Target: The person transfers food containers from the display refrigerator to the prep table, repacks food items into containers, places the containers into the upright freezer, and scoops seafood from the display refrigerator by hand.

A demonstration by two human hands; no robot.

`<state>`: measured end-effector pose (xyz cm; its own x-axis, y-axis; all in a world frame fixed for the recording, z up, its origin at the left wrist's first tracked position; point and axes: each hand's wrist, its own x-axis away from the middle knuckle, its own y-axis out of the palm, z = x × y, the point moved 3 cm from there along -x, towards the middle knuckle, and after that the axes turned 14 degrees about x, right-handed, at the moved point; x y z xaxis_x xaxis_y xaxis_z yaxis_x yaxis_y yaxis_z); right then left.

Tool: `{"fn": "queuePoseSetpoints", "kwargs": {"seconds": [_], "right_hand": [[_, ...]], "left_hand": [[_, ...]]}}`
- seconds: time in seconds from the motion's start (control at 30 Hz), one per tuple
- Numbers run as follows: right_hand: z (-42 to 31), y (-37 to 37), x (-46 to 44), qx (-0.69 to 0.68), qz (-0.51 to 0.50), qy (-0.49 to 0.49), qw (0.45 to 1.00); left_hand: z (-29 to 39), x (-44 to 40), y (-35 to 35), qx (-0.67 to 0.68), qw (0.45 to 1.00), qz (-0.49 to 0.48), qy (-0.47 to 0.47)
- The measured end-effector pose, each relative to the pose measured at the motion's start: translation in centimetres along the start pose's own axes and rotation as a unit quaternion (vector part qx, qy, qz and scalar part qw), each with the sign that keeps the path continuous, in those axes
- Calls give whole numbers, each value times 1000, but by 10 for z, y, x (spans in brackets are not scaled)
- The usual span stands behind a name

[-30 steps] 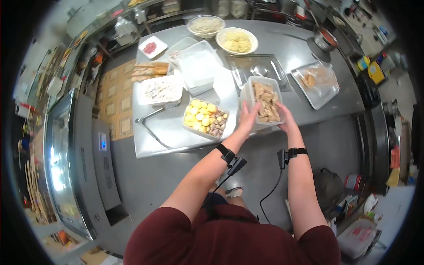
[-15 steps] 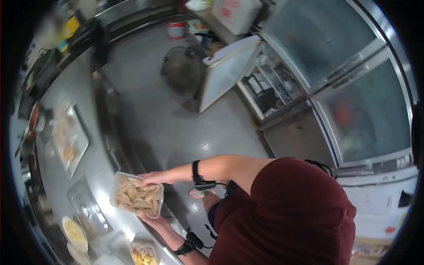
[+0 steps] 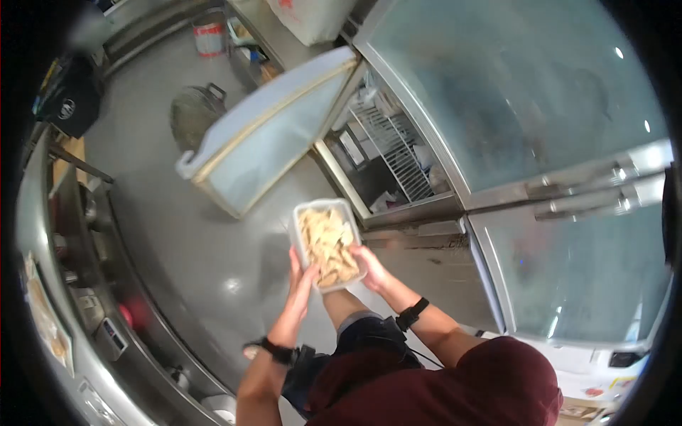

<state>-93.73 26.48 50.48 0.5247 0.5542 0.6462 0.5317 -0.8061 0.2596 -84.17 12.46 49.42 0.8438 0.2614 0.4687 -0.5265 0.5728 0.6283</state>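
Observation:
Between my two hands is a translucent rectangular plastic food container [image 3: 297,238], lidless and filled with pale beige strips of food [image 3: 328,241] whose kind I cannot tell. My left hand [image 3: 302,275] grips its near left side, the thumb at the rim. At its near right corner my right hand [image 3: 369,268] holds on, fingers partly hidden by the wall. The container is in the air above the floor, close to an open refrigerator compartment [image 3: 380,160] with a wire rack [image 3: 398,153] inside.
The frosted refrigerator door [image 3: 273,142] swings out over the floor, left of the compartment. Closed doors [image 3: 568,263] stand at right. A steel counter [image 3: 42,220] with a tray [image 3: 48,323] runs along the left. A large round pot [image 3: 192,117] and a red-and-white can [image 3: 209,39] stand farther off.
Both hands have carried the container away from the steel counter, rightward toward the refrigerator. The view and my body have turned the same way, and the counter has shifted to the left edge.

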Motion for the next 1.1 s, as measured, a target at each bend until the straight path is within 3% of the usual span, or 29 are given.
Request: {"fn": "queuePoseSetpoints", "kwargs": {"seconds": [0.07,0.13,0.27,0.33,0.43,0.53,0.67,0.7,0.8,0.83,0.93,0.97,1.1], "right_hand": [[-22,-75,-34,-49,25,-4,998],[-53,-137,-63,-65,90,-16,994],[-93,-248,-125,-94,131,-68,985],[-102,-295,-156,-85,208,-82,971],[-120,-319,-186,-106,224,-130,960],[-122,-339,-221,-225,131,-183,948],[-125,-361,-248,-235,171,-212,933],[-130,-362,-256,-252,163,-215,929],[-161,-359,-278,-221,236,-240,915],[-169,-364,-290,-222,193,-257,921],[-189,-371,-322,-204,293,-259,897],[-197,-362,-326,-207,330,-250,887],[-202,-371,-330,-219,285,-226,905]], "left_hand": [[-9,-74,59,17,998,-48,-47],[-60,-167,84,-66,992,-90,-61],[-100,-291,153,-162,975,-114,-100],[-111,-335,179,-218,965,-122,-76],[-124,-384,206,-232,964,-98,-84],[-130,-424,225,-297,949,-107,-19],[-133,-491,252,-323,932,-164,-6],[-133,-497,255,-275,949,-152,11],[-131,-508,247,-170,977,-105,77],[-136,-505,234,-154,979,-85,106],[-131,-474,184,-63,987,-71,128],[-131,-457,163,-13,996,-43,77],[-126,-384,60,86,994,51,-40]]}}
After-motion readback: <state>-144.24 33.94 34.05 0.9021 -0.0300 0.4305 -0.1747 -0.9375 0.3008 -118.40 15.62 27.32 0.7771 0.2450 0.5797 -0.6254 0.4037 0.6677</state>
